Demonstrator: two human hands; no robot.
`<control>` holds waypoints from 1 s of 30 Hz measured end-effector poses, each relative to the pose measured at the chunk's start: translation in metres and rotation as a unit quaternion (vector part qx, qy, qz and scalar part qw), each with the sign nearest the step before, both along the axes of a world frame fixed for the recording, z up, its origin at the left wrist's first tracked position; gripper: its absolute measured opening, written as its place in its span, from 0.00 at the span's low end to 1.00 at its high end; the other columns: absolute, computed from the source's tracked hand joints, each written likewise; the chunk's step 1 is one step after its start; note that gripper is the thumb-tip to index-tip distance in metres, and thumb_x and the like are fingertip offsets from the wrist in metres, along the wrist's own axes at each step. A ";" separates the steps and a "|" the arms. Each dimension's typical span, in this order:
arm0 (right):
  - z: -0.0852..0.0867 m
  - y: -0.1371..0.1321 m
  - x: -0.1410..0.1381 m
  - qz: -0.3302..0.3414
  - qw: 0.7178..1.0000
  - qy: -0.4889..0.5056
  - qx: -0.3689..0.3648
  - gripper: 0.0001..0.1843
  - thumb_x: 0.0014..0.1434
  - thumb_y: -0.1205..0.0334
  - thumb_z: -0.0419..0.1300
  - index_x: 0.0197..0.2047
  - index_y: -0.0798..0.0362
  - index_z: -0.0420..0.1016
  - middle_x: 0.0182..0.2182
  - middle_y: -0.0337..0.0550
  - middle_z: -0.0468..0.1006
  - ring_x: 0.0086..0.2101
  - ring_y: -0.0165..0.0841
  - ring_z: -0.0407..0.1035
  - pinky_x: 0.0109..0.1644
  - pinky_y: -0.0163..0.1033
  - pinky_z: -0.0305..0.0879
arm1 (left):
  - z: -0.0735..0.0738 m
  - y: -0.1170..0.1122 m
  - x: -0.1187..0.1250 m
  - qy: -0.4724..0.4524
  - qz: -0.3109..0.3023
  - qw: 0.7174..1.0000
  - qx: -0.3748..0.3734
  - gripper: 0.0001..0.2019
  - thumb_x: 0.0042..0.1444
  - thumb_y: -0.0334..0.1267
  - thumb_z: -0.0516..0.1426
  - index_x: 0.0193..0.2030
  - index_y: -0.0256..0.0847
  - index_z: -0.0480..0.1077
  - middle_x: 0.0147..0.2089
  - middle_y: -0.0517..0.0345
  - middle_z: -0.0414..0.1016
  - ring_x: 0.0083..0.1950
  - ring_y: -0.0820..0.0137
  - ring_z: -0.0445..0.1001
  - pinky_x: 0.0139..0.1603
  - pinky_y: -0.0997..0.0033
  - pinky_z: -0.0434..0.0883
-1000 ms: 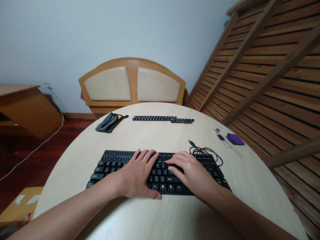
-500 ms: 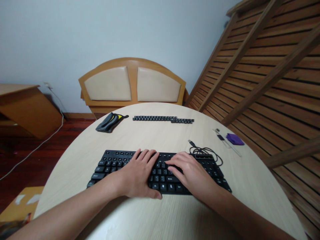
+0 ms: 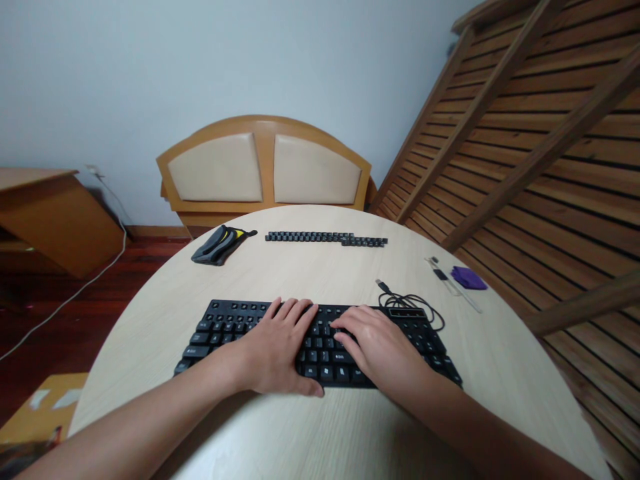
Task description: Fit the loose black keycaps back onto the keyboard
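A black keyboard (image 3: 220, 328) lies across the near middle of a round pale wooden table (image 3: 310, 273). My left hand (image 3: 280, 350) rests flat on the keyboard's middle keys, fingers stretched forward and together, thumb along the front edge. My right hand (image 3: 380, 347) lies on the keys just to the right, fingers extended toward the left, fingertips pressing the keys. Neither hand holds anything. The keyboard's black cable (image 3: 407, 301) lies coiled behind its right end.
A row of loose black keycaps (image 3: 325, 238) lies at the table's far side. A black and yellow pouch (image 3: 219, 245) sits far left. A purple item (image 3: 469, 278) and small tools (image 3: 443, 273) lie at the right. A padded headboard and slatted wooden frame stand behind.
My right hand has slid slightly toward me on the keys. My left hand stays where it was.
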State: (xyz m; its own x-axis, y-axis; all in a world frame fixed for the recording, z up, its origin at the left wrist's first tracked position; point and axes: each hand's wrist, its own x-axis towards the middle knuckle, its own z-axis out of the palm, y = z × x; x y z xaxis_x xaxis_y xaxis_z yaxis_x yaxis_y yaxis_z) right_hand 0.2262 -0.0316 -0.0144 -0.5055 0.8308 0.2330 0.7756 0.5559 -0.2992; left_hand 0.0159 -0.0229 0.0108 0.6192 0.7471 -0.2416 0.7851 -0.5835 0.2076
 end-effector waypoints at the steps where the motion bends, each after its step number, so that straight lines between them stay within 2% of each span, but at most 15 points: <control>1: 0.001 0.001 0.000 0.001 1.000 -0.004 -0.002 0.07 0.64 0.67 0.61 0.43 0.54 0.80 0.40 0.47 0.81 0.42 0.41 0.73 0.50 0.48 0.69 | 0.000 0.000 0.000 -0.001 -0.003 1.000 0.004 0.60 0.44 0.70 0.59 0.75 0.33 0.45 0.75 0.34 0.46 0.75 0.43 0.46 0.72 0.39 0.44; 7: 0.007 0.005 0.002 0.004 0.999 0.005 -0.042 0.06 0.63 0.67 0.62 0.42 0.53 0.80 0.40 0.46 0.81 0.43 0.40 0.74 0.51 0.46 0.68 | -0.003 0.001 -0.002 -0.019 0.003 1.000 -0.007 0.61 0.43 0.70 0.59 0.75 0.32 0.45 0.75 0.33 0.46 0.75 0.41 0.45 0.72 0.38 0.43; 12: 0.004 0.006 0.004 -0.011 0.998 0.026 -0.057 0.07 0.63 0.66 0.62 0.43 0.52 0.81 0.40 0.45 0.81 0.44 0.40 0.74 0.52 0.46 0.68 | -0.007 0.002 -0.004 -0.049 -0.011 0.999 0.005 0.60 0.43 0.72 0.58 0.75 0.35 0.45 0.75 0.34 0.47 0.74 0.40 0.46 0.71 0.36 0.44; 20: 0.007 0.004 0.009 0.016 0.997 0.044 -0.055 0.10 0.64 0.64 0.61 0.46 0.51 0.82 0.42 0.45 0.82 0.45 0.39 0.73 0.52 0.45 0.68 | -0.002 0.001 -0.001 -0.012 0.001 1.000 -0.006 0.60 0.43 0.70 0.60 0.75 0.33 0.46 0.75 0.33 0.46 0.75 0.41 0.45 0.72 0.38 0.42; 23: 0.012 0.014 0.011 0.008 0.997 0.048 -0.060 0.09 0.63 0.60 0.62 0.44 0.48 0.83 0.39 0.44 0.83 0.42 0.38 0.75 0.48 0.43 0.69 | -0.003 0.001 -0.001 -0.017 0.003 1.000 -0.008 0.61 0.43 0.69 0.60 0.75 0.31 0.46 0.75 0.32 0.46 0.75 0.41 0.44 0.72 0.38 0.42; 26: 0.019 0.030 0.010 -0.001 0.991 0.071 -0.111 0.10 0.64 0.58 0.60 0.42 0.49 0.83 0.33 0.41 0.84 0.35 0.36 0.76 0.42 0.40 0.68 | -0.006 0.002 -0.002 -0.032 -0.007 0.999 0.005 0.60 0.43 0.70 0.59 0.74 0.33 0.46 0.75 0.32 0.47 0.74 0.40 0.45 0.71 0.36 0.43; 30: 0.033 0.055 0.010 0.040 0.983 0.045 -0.171 0.14 0.65 0.56 0.57 0.36 0.51 0.83 0.27 0.39 0.82 0.28 0.33 0.74 0.33 0.36 0.64 | -0.005 0.002 -0.002 -0.037 -0.004 0.999 0.002 0.59 0.42 0.69 0.60 0.74 0.34 0.47 0.74 0.33 0.48 0.74 0.40 0.47 0.72 0.36 0.43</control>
State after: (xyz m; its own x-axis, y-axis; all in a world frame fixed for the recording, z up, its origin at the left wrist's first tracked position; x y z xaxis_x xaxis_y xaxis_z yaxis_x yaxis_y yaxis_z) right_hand 0.2365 0.0236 0.0189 -0.5631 0.8263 -0.0072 0.6951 0.4690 -0.5449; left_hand 0.0143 -0.0208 0.0060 0.6409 0.7432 -0.1923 0.7633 -0.5903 0.2627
